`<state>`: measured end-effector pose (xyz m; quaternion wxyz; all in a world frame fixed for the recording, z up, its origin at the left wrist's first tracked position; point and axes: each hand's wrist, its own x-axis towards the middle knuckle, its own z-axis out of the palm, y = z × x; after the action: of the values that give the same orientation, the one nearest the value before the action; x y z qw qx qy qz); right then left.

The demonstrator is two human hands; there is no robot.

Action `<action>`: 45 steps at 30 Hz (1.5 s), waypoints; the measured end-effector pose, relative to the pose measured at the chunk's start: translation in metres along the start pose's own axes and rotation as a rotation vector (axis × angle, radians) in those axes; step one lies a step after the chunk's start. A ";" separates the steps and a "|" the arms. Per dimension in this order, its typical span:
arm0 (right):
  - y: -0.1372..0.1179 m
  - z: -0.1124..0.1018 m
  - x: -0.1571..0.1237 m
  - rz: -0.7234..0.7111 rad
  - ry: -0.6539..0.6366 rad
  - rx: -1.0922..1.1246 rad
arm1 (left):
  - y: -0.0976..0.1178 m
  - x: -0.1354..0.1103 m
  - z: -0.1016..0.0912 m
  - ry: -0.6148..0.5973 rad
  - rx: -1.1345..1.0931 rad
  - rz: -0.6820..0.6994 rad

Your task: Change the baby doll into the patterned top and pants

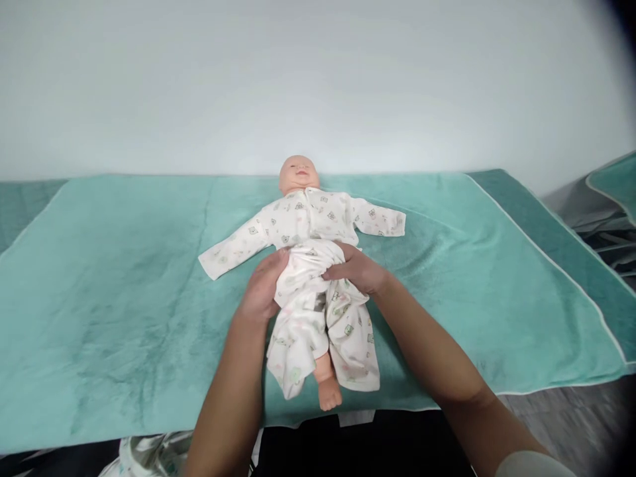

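A baby doll lies on its back, its head toward the wall. It wears a white printed long-sleeved top whose sleeves spread out to both sides. White printed baby pants cover its hips and legs, bunched at the waist. My left hand grips the waist of the pants on the left side. On the other side my right hand is closed on the waistband, thumb on top of the cloth. One bare doll foot sticks out below a pant leg; the other foot is hidden.
A teal towel covers the padded table under the doll. Behind it stands a pale wall. Printed cloth hangs below the front edge at lower left. Another teal-covered surface appears at far right.
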<state>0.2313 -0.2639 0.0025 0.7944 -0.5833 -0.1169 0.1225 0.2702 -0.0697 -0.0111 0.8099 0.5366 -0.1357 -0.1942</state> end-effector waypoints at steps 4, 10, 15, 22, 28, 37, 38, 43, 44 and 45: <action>0.004 0.001 0.000 0.011 0.141 0.211 | 0.005 0.000 -0.011 -0.255 0.189 -0.093; 0.001 0.003 0.000 0.061 0.072 0.281 | -0.007 -0.004 -0.004 -0.069 0.024 0.074; -0.005 0.013 -0.001 0.068 -0.130 -0.063 | -0.006 -0.007 0.007 0.147 0.025 0.134; -0.010 0.027 -0.005 0.078 -0.062 -0.438 | -0.001 -0.008 0.008 0.099 -0.020 0.058; 0.008 0.010 -0.003 0.070 -0.054 0.261 | 0.004 -0.009 0.003 -0.036 0.002 -0.034; -0.001 0.018 -0.010 0.056 -0.135 0.036 | -0.009 -0.014 -0.006 -0.031 0.030 0.044; -0.002 0.019 -0.011 0.073 -0.150 0.008 | -0.011 -0.015 -0.005 0.014 -0.018 0.069; 0.002 0.021 -0.010 0.082 -0.043 0.187 | -0.010 -0.018 0.001 0.070 0.010 0.072; 0.004 0.020 -0.010 0.072 0.002 0.250 | -0.008 -0.019 0.001 0.056 0.045 0.060; 0.006 0.020 -0.009 0.062 0.040 0.302 | -0.005 -0.019 -0.001 0.024 0.091 0.047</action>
<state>0.2156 -0.2475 0.0024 0.8712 -0.4628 -0.0629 0.1515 0.2528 -0.0620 -0.0163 0.7905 0.5718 -0.1473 -0.1625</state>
